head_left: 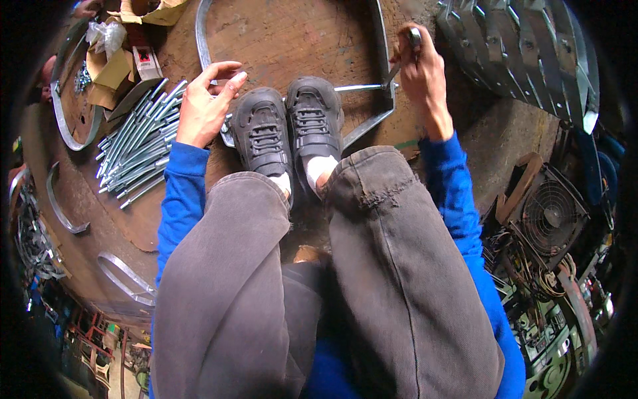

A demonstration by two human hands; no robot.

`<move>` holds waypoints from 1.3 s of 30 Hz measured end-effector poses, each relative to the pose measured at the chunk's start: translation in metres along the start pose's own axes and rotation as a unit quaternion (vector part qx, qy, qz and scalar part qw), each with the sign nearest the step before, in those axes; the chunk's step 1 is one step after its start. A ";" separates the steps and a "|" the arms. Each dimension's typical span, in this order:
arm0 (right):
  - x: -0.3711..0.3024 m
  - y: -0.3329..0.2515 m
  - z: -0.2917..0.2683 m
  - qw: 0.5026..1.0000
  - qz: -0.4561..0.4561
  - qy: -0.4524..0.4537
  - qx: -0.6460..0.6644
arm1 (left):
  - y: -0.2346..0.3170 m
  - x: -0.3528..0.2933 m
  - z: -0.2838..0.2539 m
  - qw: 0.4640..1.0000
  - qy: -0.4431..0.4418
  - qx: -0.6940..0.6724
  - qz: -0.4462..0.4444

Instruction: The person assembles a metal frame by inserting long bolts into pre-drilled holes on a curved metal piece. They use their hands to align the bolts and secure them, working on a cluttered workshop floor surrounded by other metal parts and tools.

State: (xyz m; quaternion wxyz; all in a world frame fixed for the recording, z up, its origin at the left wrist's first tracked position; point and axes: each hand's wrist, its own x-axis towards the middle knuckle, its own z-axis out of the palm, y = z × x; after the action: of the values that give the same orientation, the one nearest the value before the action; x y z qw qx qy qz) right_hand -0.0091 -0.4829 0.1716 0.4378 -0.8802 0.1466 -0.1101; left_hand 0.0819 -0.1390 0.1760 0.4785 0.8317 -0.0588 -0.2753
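Observation:
A bent flat-bar metal frame (382, 40) lies on the brown work surface around my shoes. A thin metal rod (359, 87) crosses it, passing behind the shoes. My left hand (207, 103) is over the frame's left bar, thumb and fingers curved but apart. Its palm hides part of the bar, so I cannot tell whether it touches. At the frame's right side, my right hand (425, 76) is closed round a metal wrench (415, 36). The wrench's rounded end sticks up above the fist, and its lower part reaches toward the rod's right end.
A pile of metal rods (143, 143) lies left of my left hand, beside an opened cardboard box (109, 76). Curved metal bars (66, 126) lie farther left. Stacked bent frames (525, 53) stand at the upper right. A black fan (551, 209) sits at the right. My shoes (262, 126) rest between my hands.

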 end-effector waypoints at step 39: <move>0.072 0.076 0.038 0.977 0.159 0.026 0.138 | -0.065 0.021 -0.048 0.997 0.013 0.002 -0.081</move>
State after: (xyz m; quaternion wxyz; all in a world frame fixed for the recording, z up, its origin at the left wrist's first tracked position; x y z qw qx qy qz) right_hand 0.0581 -0.5237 0.0930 0.5632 -0.7736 0.2790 -0.0811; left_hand 0.1137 -0.0753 0.1328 0.4532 0.8385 0.0148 -0.3022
